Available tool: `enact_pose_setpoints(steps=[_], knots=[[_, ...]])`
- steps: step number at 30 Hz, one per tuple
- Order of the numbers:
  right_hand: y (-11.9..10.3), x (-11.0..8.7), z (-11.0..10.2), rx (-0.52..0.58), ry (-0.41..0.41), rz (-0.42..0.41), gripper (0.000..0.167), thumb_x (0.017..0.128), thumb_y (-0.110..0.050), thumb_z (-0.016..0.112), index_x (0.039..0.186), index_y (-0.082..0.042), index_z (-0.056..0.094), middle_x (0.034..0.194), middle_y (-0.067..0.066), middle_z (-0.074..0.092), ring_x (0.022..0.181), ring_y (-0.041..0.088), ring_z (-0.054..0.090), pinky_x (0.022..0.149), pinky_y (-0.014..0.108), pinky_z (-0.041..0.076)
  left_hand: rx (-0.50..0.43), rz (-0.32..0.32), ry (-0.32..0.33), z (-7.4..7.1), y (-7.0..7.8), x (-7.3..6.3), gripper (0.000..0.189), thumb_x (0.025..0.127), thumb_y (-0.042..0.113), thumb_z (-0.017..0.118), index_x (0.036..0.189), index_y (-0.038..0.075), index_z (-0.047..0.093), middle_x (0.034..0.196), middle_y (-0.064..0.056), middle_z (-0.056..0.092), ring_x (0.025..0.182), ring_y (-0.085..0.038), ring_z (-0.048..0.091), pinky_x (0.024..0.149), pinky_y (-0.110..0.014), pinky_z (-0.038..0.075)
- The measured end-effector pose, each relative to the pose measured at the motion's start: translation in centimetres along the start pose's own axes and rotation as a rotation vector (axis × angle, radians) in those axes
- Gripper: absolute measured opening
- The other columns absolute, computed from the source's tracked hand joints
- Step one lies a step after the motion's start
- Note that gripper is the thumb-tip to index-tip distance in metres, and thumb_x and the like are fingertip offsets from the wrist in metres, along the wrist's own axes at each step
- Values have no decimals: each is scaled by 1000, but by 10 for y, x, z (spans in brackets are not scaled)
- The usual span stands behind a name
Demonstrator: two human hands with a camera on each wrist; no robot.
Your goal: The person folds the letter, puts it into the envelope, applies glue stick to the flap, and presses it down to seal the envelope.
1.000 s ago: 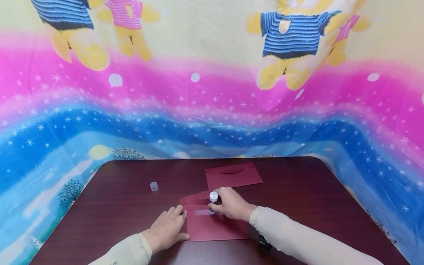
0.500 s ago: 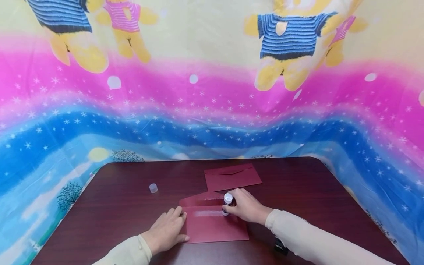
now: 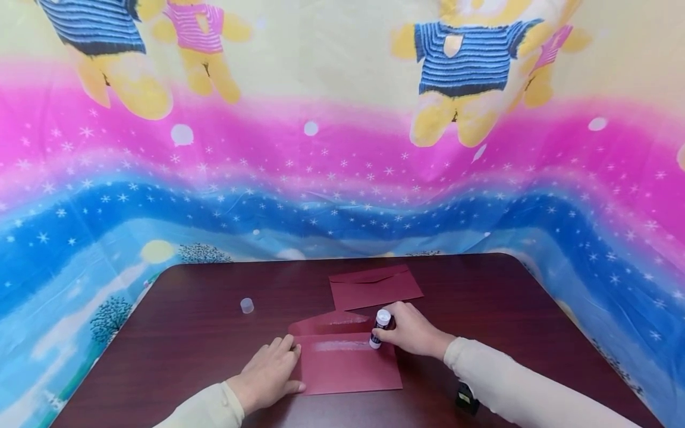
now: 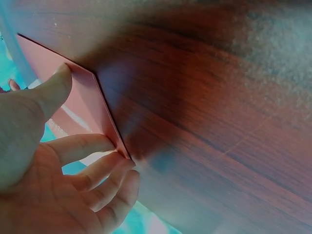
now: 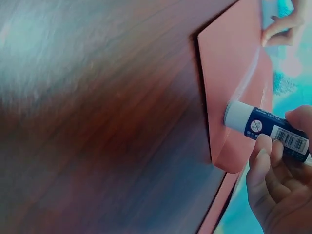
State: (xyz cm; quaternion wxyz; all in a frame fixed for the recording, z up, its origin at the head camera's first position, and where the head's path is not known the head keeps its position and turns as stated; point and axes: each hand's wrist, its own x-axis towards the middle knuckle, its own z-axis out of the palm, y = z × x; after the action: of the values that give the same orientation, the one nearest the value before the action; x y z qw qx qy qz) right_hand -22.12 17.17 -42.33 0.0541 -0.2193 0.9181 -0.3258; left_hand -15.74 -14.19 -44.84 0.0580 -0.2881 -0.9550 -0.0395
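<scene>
A red envelope (image 3: 348,371) lies on the table with its flap (image 3: 326,323) opened away from me. Whitish glue streaks (image 3: 339,345) run across its body below the fold, and more glue shows on the flap. My right hand (image 3: 417,330) grips a glue stick (image 3: 380,329) with a dark label and white ends; its lower end meets the envelope near the right side, as the right wrist view also shows. My left hand (image 3: 267,371) presses the envelope's left edge with thumb and fingertips, fingers fairly straight. In the left wrist view the thumb (image 4: 61,85) rests on the paper near a corner.
A second red envelope (image 3: 374,288), flap folded down, lies just beyond the first. The translucent glue stick cap (image 3: 247,305) stands on the dark wooden table (image 3: 203,333) at the left. A printed cloth (image 3: 342,148) hangs behind the table.
My right hand has slid the glue stick rightward across the envelope, and the glue streak has lengthened behind it. The left hand has stayed at the left edge.
</scene>
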Motion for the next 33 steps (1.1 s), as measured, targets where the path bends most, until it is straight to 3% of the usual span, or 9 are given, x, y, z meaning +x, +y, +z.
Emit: enact_pose_setpoints(steps=[5, 9, 14, 18, 22, 26, 33], knots=[[7, 2, -8, 185, -1, 123, 16, 90, -22, 76, 88, -6, 73, 72, 10, 68, 52, 14, 57, 49, 29, 50, 25, 11, 34, 0, -1, 2, 65, 71, 49, 86, 112, 1, 72, 95, -2, 56, 84, -23, 57, 68, -36, 49], [16, 1, -13, 358, 41, 304, 24, 93, -25, 72, 91, -1, 71, 73, 14, 68, 50, 13, 58, 49, 26, 49, 8, 4, 43, 1, -3, 3, 63, 69, 50, 87, 108, 3, 72, 93, -1, 57, 85, -23, 59, 68, -37, 50], [22, -6, -19, 632, 1, 408, 41, 100, -31, 62, 121, 4, 63, 84, 8, 72, 58, 8, 58, 54, 21, 47, -121, -66, 19, -1, -7, 7, 60, 71, 44, 88, 109, 2, 71, 99, -2, 64, 92, -24, 62, 78, -42, 54], [19, -13, -23, 835, -83, 380, 55, 103, -34, 57, 138, 8, 50, 91, 3, 73, 62, 4, 58, 56, 17, 45, -321, -190, 7, -7, -9, 11, 49, 78, 37, 85, 111, 4, 72, 109, -6, 68, 105, -26, 61, 93, -48, 53], [11, -20, -22, 967, -147, 320, 55, 104, -34, 55, 139, 7, 48, 93, -2, 74, 63, 1, 60, 57, 14, 46, -475, -281, 61, -13, -2, 14, 37, 84, 33, 80, 112, 9, 72, 112, -4, 70, 111, -25, 61, 96, -49, 52], [0, -27, -16, 1048, -184, 259, 50, 105, -35, 54, 137, 2, 50, 97, -5, 74, 66, 0, 60, 57, 13, 47, -637, -295, 114, -20, 11, 21, 33, 90, 31, 75, 116, 10, 72, 113, -2, 72, 108, -21, 64, 94, -45, 53], [-15, -35, -2, 1154, -242, 133, 41, 108, -36, 47, 136, -7, 50, 104, -8, 72, 66, -2, 57, 56, 11, 42, -1074, -273, 178, -32, 39, 34, 40, 96, 24, 69, 128, 0, 66, 120, -16, 72, 106, -22, 67, 86, -26, 54]])
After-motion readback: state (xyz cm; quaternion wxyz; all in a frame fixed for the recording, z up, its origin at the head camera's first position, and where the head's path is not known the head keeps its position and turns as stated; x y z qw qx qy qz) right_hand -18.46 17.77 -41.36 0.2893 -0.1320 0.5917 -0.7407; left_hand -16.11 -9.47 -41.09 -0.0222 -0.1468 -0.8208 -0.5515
